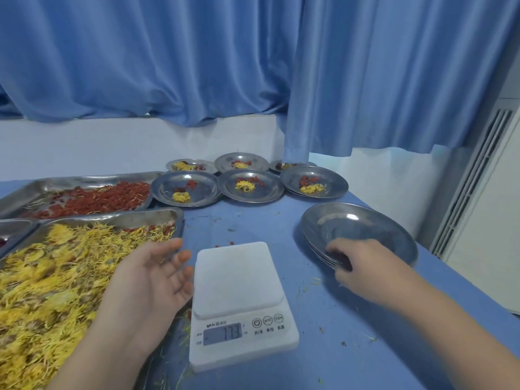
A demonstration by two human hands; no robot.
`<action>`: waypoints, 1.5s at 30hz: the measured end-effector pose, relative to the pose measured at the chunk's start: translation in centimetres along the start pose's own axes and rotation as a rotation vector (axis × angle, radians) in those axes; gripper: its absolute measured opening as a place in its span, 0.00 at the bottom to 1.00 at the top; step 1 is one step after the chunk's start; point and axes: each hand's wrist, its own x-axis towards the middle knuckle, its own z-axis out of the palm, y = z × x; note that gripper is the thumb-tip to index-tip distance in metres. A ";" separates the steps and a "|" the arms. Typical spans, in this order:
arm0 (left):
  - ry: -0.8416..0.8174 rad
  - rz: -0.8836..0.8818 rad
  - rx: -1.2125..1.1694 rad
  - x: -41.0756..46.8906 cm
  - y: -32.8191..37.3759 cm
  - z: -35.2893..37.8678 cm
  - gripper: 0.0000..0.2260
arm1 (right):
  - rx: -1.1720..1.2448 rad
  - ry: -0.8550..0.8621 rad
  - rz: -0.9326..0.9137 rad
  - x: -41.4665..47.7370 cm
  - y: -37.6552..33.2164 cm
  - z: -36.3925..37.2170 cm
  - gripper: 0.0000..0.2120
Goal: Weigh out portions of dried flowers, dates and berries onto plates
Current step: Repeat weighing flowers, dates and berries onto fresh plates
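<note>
A white digital scale [239,299] sits on the blue table with a bare platform and a lit display. My left hand [152,280] hovers palm up, fingers relaxed, just left of the scale, over the tray of yellow dried flowers [50,280]. My right hand [363,266] grips the near rim of the top plate of a stack of steel plates [363,229] to the right of the scale. A tray of red berries [92,199] lies behind the flower tray. Several filled plates [250,187] with flowers and berries stand at the back.
A third tray [11,232] shows at the far left edge. Loose berries [225,244] and petal bits lie scattered on the blue tablecloth [351,333]. Blue curtains [197,66] hang behind the table, and a white cabinet [484,220] stands at the right.
</note>
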 end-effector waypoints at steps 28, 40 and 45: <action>0.239 0.266 -0.131 -0.6 1.6 -2.0 0.03 | 0.073 0.551 -0.799 -1.9 -6.0 3.3 0.13; 0.246 0.293 -0.092 -0.9 1.5 -1.9 0.04 | 0.044 0.346 -0.876 -1.8 -7.2 4.6 0.14; 0.241 0.276 -0.086 -0.7 1.5 -1.9 0.04 | -0.022 0.293 -0.815 -2.4 -6.1 2.8 0.13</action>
